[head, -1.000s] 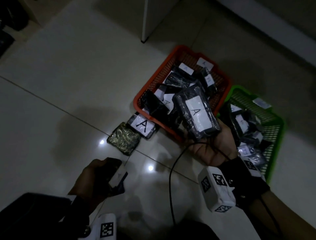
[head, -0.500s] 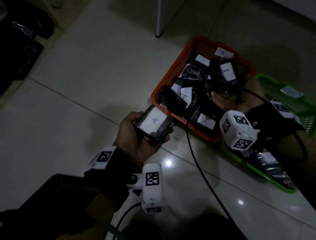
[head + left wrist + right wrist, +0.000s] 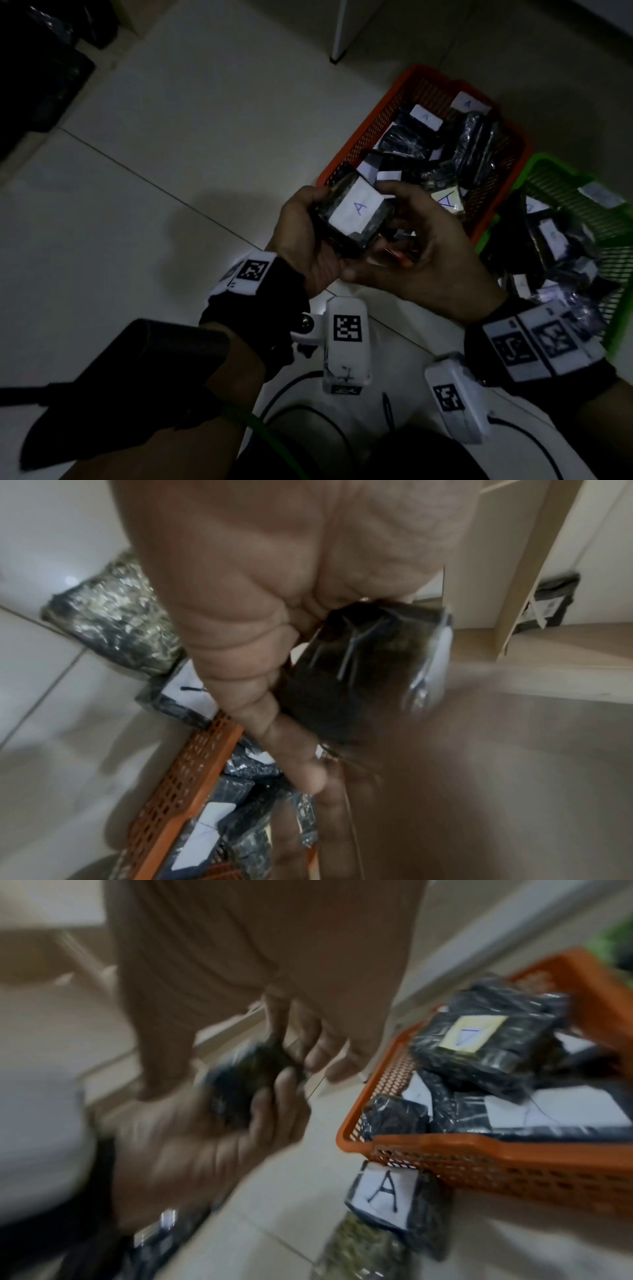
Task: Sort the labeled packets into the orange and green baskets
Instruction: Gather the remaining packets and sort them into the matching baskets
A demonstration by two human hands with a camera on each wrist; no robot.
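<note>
Many labeled packets (image 3: 424,118) fill the orange basket (image 3: 363,135).

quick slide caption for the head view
Both hands, left hand and right hand, hold a packet labeled A beside the orange basket.

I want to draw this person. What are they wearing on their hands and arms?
Both hands, left hand and right hand, are bare. Each wrist has a black strap with white tags printed with black square patterns. A white camera box with the same patterns hangs under each wrist, and thin black cables trail from them.
</note>
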